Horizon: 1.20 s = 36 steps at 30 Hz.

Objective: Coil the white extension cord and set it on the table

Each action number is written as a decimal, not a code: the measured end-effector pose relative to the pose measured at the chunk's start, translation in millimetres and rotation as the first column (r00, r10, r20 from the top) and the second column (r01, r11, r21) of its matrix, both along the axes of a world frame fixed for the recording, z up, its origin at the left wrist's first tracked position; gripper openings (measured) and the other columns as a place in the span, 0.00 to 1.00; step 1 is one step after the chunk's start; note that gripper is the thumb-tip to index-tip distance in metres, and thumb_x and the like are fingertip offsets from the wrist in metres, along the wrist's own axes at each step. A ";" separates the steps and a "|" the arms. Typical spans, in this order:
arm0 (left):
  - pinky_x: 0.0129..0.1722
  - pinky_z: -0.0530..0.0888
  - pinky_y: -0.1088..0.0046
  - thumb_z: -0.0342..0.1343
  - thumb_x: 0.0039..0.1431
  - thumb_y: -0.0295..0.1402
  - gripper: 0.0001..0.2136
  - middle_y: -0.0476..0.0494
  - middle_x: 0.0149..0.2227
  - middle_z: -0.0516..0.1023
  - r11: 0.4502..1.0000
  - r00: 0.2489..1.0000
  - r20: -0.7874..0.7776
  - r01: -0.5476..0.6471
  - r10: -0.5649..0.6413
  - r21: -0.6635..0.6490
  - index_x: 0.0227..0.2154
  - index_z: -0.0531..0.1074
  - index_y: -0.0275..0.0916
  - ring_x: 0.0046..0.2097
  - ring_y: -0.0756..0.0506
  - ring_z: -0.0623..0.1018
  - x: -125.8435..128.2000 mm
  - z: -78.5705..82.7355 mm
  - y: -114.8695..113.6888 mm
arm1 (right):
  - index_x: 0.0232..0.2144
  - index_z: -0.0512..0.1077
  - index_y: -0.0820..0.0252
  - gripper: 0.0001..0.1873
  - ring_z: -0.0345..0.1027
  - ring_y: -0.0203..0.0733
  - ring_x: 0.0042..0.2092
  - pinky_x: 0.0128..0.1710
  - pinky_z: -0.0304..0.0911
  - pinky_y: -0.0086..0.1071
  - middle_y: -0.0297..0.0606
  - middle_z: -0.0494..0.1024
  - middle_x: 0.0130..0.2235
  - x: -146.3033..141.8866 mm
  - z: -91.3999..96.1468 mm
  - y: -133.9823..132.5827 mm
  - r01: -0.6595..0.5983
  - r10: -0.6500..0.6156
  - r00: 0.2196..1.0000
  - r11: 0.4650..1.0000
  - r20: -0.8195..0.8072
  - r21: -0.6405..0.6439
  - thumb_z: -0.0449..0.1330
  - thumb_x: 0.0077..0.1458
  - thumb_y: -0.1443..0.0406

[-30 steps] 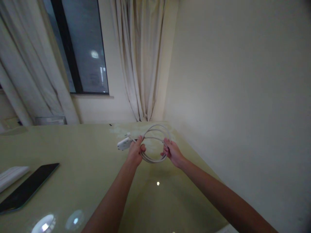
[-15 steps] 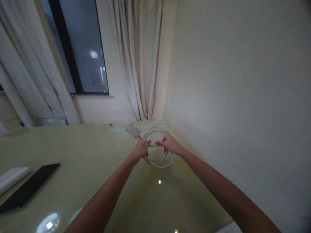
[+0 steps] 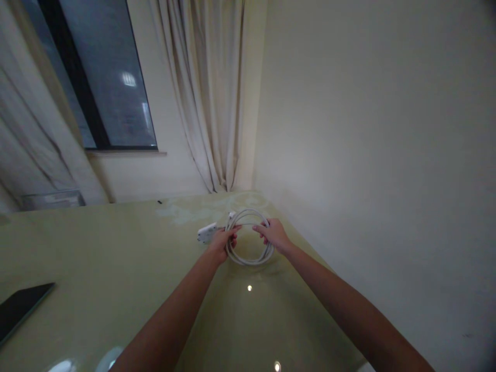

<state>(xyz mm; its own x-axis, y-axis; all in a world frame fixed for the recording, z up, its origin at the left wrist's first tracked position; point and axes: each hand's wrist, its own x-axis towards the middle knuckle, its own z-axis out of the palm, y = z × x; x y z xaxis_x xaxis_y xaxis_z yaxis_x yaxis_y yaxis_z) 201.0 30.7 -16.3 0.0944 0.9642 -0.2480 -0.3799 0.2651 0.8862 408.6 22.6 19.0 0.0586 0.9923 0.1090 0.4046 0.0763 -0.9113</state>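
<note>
A white cable (image 3: 248,258) wound into a round coil hangs between both my hands, just above the far corner of a glossy pale green table (image 3: 116,268). My left hand (image 3: 221,243) is closed round the coil's left side. Beside that hand a white charger block (image 3: 206,232) sticks out to the left at the cable's end. My right hand (image 3: 274,235) grips the coil's right side, fingers curled over the strands.
A plain cream wall runs along the table's right edge. Cream curtains (image 3: 209,98) and a dark window (image 3: 104,82) stand behind the table. A dark flat tablet-like slab (image 3: 21,305) lies at the left edge.
Both hands have gathered the loops into a tighter coil. The charger block has swung from the far side down to the left of my left hand. The camera has turned right.
</note>
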 end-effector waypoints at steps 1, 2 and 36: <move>0.52 0.80 0.53 0.61 0.70 0.41 0.20 0.36 0.59 0.76 1.000 0.996 -0.093 0.014 -0.014 0.007 0.59 0.73 0.38 0.54 0.39 0.80 0.9 -1.1 0.2 | 0.26 0.71 0.59 0.20 0.63 0.31 0.16 0.16 0.58 0.25 0.30 0.73 0.21 1.1 -2.3 4.4 0.035 -0.034 0.999 0.999 0.004 -0.016 0.71 0.52 0.52; 0.52 0.80 0.53 0.61 0.70 0.41 0.20 0.37 0.58 0.76 0.999 0.977 -0.210 0.029 -0.026 0.014 0.59 0.73 0.38 0.53 0.39 0.80 1.8 -2.0 0.2 | 0.24 0.70 0.59 0.22 0.62 0.32 0.16 0.16 0.57 0.26 0.31 0.72 0.20 2.8 -4.1 9.4 0.072 -0.071 0.997 0.997 0.014 -0.029 0.71 0.53 0.50; 0.43 0.73 0.65 0.59 0.65 0.42 0.21 0.40 0.45 0.76 0.833 0.700 -0.625 0.079 0.345 0.548 0.57 0.71 0.38 0.35 0.45 0.75 26.9 -20.2 -22.7 | 0.59 0.78 0.51 0.27 0.70 0.45 0.64 0.65 0.61 0.37 0.40 0.79 0.62 2.1 -8.6 25.9 -0.028 -0.081 0.729 0.989 0.680 0.148 0.42 0.76 0.54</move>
<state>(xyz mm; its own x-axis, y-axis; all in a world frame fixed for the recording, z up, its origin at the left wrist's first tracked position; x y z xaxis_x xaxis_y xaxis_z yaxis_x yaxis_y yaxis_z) 227.9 8.0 -36.5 -0.0336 0.9428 0.3315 0.3834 -0.2942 0.8755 410.7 48.5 10.4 -0.0595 0.9625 0.2645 0.9161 0.1579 -0.3686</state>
